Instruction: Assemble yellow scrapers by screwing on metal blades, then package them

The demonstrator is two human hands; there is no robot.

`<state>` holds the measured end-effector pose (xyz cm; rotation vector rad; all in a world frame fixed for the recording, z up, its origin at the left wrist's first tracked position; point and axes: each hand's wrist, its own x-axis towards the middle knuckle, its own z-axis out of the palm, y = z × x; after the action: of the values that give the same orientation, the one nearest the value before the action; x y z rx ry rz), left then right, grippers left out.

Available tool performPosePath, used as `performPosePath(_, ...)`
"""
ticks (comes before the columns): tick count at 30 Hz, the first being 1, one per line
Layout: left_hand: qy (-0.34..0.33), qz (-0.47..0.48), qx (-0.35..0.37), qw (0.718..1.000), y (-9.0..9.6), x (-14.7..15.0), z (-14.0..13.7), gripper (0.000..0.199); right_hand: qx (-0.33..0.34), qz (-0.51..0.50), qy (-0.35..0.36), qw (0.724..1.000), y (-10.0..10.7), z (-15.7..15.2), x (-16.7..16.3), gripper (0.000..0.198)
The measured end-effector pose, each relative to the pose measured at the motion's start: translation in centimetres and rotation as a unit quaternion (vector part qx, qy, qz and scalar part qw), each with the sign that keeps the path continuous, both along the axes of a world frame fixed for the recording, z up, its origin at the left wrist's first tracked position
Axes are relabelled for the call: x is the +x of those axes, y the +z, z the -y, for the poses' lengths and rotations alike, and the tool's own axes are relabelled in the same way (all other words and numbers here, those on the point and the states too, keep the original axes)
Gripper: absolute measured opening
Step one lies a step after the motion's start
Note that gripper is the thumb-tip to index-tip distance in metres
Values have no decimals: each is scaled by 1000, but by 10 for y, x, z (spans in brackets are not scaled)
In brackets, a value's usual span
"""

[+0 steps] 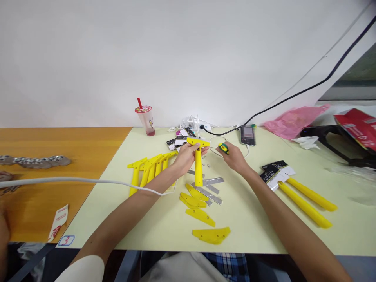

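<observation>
My left hand (185, 159) grips a yellow T-shaped scraper handle (199, 168) by its wide head, with the shaft pointing down toward me. Closed around a screwdriver (223, 148) with a green and yellow grip, my right hand (235, 159) is just right of that head. The screwdriver's thin shaft points left toward it; whether the tip touches is too small to tell. Below lie several flat metal blades (214, 181) and loose yellow cover plates (211, 235). Tiny screws (208, 165) are scattered between my hands. More yellow scraper handles (135, 178) lie side by side left of my left hand.
Two carded yellow scrapers (307, 205) lie at right. Behind are black-and-white cards (171, 145), a power strip (190, 124), a phone (248, 135) and a drink cup (146, 119). A white cable (88, 180) crosses over my left forearm. Another person's hand (4, 176) shows far left.
</observation>
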<state>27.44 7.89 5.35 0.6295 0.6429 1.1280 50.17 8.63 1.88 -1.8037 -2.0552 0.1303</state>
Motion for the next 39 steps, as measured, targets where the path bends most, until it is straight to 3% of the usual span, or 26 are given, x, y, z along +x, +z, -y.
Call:
performPosePath(5, 35, -8, -18, 999, -5, 5, 4, 10, 10, -181, 54, 982, 42, 0, -9, 47)
performPosePath(9, 14, 4, -22, 1000, -8, 8, 8, 9, -16, -154, 141, 978, 61, -10, -29, 47)
performPosePath(14, 16, 22, -30, 999, -10, 6, 7, 16, -58, -101, 172, 978, 69, -24, -42, 37)
performPosePath(19, 20, 15, -28, 999, -11, 5, 5, 9, -76, -75, 183, 977, 74, -33, -42, 41)
performPosePath(27, 7, 12, -19, 1000, -5, 4, 9, 7, -22, -79, 181, 980, 75, -37, -35, 27)
performPosePath(34, 1, 6, -9, 1000, -2, 5, 11, 8, 8, -72, 179, 981, 83, -32, -30, 51)
performPosePath(39, 0, 13, -30, 999, 3, 5, 15, 8, 20, -100, 166, 981, 100, -21, -32, 63)
